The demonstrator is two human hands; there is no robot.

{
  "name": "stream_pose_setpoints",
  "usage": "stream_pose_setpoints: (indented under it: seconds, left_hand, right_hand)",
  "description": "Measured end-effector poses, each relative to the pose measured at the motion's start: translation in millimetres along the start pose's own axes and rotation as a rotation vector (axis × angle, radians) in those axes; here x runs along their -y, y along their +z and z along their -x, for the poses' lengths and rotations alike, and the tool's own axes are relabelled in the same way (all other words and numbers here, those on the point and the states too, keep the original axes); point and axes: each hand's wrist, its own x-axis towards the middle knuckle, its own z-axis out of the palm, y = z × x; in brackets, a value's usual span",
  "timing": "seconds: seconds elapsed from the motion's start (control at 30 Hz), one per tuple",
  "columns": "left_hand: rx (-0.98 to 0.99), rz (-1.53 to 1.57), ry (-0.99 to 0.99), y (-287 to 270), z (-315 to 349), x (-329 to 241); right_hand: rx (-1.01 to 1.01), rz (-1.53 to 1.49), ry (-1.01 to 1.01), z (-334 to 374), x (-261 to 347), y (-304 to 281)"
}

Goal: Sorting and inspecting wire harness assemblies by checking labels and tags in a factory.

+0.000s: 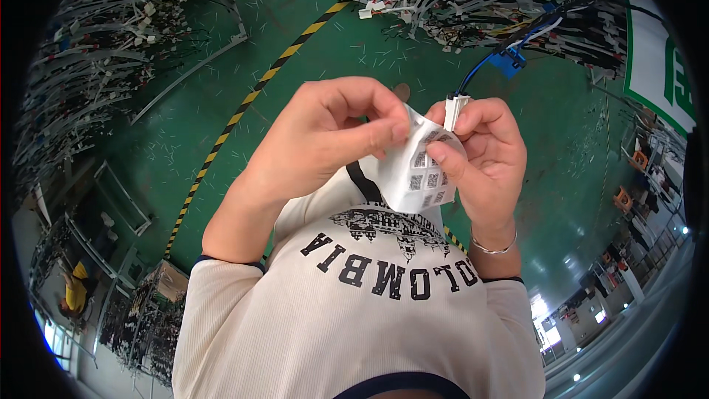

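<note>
Between my two hands is a white sheet of small square code labels [416,179], curled at its upper edge. My left hand [332,129] pinches the sheet's upper left part between thumb and fingers. My right hand [484,148] has its thumb pressed on the sheet's right side. The same right hand also grips a white plug connector [456,111] between its fingers. Black and blue wires [473,74] run up from the connector toward a blue clip or tape piece [507,61]. Whether a label is lifted off the sheet is hidden by my left fingers.
Racks of hanging wire harnesses [473,0] stand ahead on the right, with more bundles [125,37] at the left. A yellow-black floor stripe [244,114] crosses the green floor, which is strewn with bits. A white and green board [657,59] is at right. Someone in yellow [75,292] is far left.
</note>
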Motion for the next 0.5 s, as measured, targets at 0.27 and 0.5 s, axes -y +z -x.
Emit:
stream_pose_setpoints:
  seconds: [0.27,0.5]
  left_hand:
    - [-0.125,-1.164,1.281,11,6,-9]
    - [-0.002,-1.078,1.298,18,-14,1]
  right_hand:
    - [0.024,0.301,-0.120,6,7,5]
    - [-0.028,0.260,-0.269,12,-1,5]
